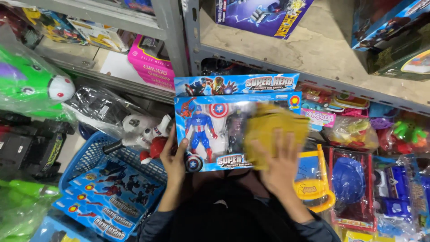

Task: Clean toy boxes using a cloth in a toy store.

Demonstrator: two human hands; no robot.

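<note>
A blue toy box [210,121] with a clear window shows action figures and a round shield inside. My left hand [172,157] grips its lower left edge and holds it up in front of me. My right hand [280,168] presses a yellow cloth [273,130] flat against the right half of the box front. The cloth is blurred. It hides the figures on that side.
A blue plastic basket [92,154] at lower left holds several similar boxes. Grey metal shelves [313,76] with boxed toys stand behind. A green bagged toy [31,85] lies left, and bagged toys [354,179] crowd the right.
</note>
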